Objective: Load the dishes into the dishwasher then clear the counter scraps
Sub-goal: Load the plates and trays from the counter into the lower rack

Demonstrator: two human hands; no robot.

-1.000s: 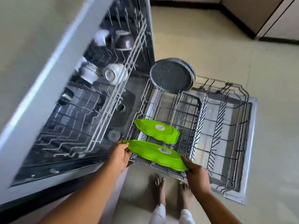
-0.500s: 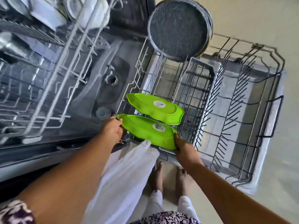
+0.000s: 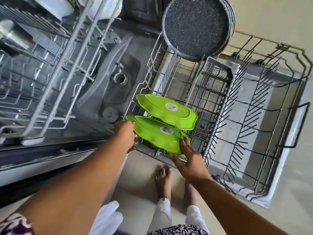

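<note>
Two green leaf-shaped plates stand on edge at the near left corner of the pulled-out lower rack point(image 3: 264, 126). The nearer green plate point(image 3: 155, 134) is held at both ends: my left hand point(image 3: 124, 132) grips its left tip, and my right hand point(image 3: 188, 158) touches its right end with spread fingers. The farther green plate point(image 3: 167, 111), with a white sticker, sits just behind it in the tines. A dark speckled round pan point(image 3: 196, 26) stands upright at the rack's far edge.
The upper rack point(image 3: 55, 53) is pulled out at the left with white cups and bowls in it. The open tub floor with its filter point(image 3: 119, 78) lies between the racks. My bare feet point(image 3: 163, 178) stand on the tiled floor beside the open door.
The camera has come closer and lower. The nearer green plate has settled into the rack tines. My right hand has loosened from gripping its end to touching it with spread fingers.
</note>
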